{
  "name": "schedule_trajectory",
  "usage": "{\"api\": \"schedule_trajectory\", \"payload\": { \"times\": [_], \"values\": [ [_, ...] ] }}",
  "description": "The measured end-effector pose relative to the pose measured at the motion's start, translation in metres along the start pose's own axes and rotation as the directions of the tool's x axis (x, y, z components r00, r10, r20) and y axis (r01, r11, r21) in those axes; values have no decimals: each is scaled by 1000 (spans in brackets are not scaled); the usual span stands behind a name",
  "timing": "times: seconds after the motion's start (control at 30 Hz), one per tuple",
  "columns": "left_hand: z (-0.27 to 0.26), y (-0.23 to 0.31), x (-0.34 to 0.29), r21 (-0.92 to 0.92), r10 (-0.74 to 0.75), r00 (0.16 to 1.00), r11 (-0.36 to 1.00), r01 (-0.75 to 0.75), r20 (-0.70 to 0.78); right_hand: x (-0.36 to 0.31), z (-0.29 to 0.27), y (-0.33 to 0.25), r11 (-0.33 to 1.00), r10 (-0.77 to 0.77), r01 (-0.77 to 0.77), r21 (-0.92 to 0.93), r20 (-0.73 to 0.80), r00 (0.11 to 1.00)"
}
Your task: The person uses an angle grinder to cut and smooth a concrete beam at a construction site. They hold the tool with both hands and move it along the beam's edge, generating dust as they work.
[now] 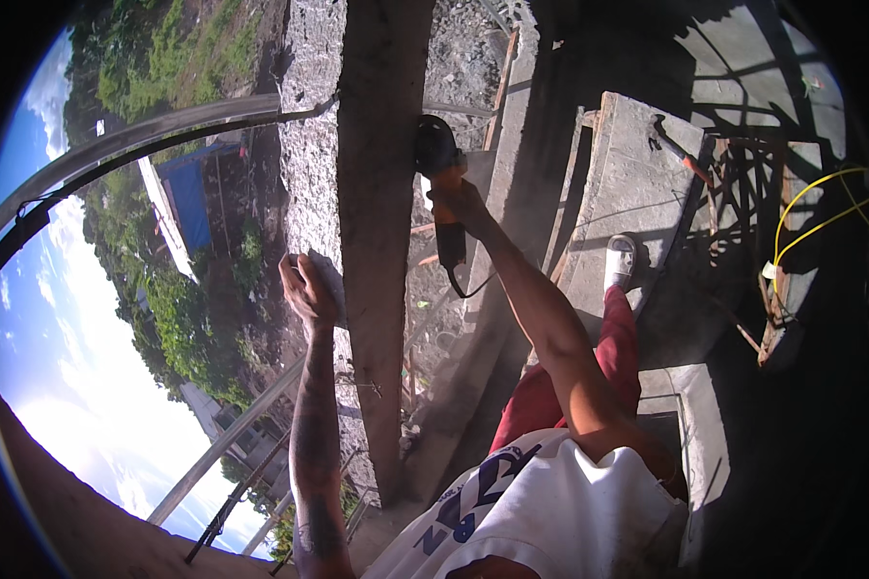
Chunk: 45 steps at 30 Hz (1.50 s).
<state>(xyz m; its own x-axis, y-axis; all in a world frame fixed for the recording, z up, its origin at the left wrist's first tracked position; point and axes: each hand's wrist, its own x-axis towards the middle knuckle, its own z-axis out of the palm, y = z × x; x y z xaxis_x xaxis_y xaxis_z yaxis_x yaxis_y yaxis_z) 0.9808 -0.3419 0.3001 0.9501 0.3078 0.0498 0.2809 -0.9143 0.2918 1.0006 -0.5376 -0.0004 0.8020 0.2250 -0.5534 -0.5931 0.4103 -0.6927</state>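
A rough concrete column [381,251] runs up through the middle of the view, its left face sunlit and its right face in shade. My right hand [462,205] is closed around the orange-and-black body of an angle grinder [449,236]. The grinder's dark round guard [436,145] is up against the column's shaded side; the disc itself cannot be made out. A cord trails from the tool's lower end. On the sunlit face, my left hand [311,289] grips the column with bent fingers, lower than the grinder's head.
My shoe [620,261] stands on a concrete-crusted board [608,193]. A hammer [681,151] lies at that board's far right. Beyond it is a yellow cable [803,198] by some wooden pieces. Metal pipes [212,444] cross at left, with trees and open sky outside.
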Motion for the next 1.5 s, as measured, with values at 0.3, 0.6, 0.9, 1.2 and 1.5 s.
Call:
{"api": "schedule_trajectory", "payload": {
  "times": [0.3, 0.6, 0.9, 1.2, 1.5],
  "values": [
    [3, 2, 1, -3, 15, 999, 1000, -15, -33, -34, -12, -37, 936, 99, -101, 336, 25, 995],
    [0, -4, 2, 53, 15, 1000, 999, -14, -27, -122, -146, -34, 961, 173, -131, 245, -160, 972],
    [2, -3, 0, 29, -18, 998, 999, 20, -56, -253, -213, -4, 939, 242, -176, 295, -204, 948],
    [4, 7, 25, -112, 114, 989, 986, -125, -96, -294, -205, -19, 934, 233, -172, 313, -167, 958],
    [51, 130, 100, 143, 252, 967, 959, -243, -48, -218, -189, -36, 938, 113, -66, 341, -121, 986]
  ]
}}
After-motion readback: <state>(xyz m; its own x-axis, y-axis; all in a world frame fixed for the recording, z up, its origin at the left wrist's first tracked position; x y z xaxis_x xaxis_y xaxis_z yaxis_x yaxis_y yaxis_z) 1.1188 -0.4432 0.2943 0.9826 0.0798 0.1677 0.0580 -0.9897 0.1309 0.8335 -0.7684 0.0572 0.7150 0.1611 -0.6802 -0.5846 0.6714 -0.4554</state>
